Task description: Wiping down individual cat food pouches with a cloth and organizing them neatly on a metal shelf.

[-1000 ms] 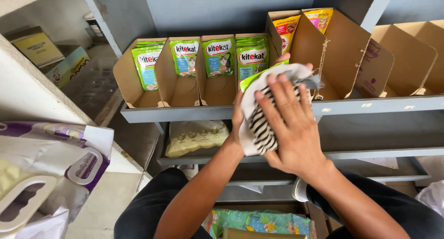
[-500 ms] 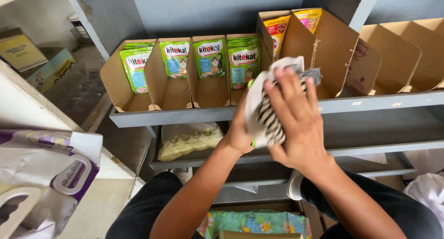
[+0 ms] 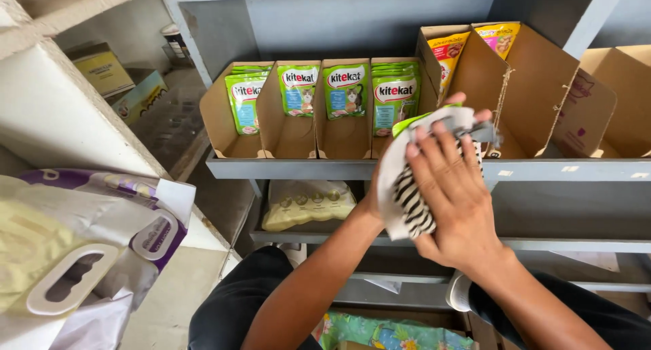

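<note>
Both hands are raised in front of a grey metal shelf (image 3: 352, 168). My left hand (image 3: 375, 197) holds a green pouch (image 3: 409, 124) from behind; only its wrist and thumb side show. My right hand (image 3: 453, 201) presses a white cloth with black zebra stripes (image 3: 405, 194) flat against the pouch's front, fingers spread. Most of the pouch is hidden by the cloth. Just behind it stands an open cardboard tray (image 3: 230, 136) with rows of green pet-food pouches (image 3: 346, 90).
A taller cardboard tray (image 3: 536, 86) to the right holds yellow and pink pouches (image 3: 448, 52). Another cardboard box (image 3: 610, 99) stands at the far right. A pale yellow bag (image 3: 305, 204) lies on the lower shelf. A large bag with a handle (image 3: 81, 255) sits at left.
The view has shifted, so the shelf and trays now sit further right and lower. My hands stay together on the pouch, the right hand's fingers shifting slightly over the cloth.
</note>
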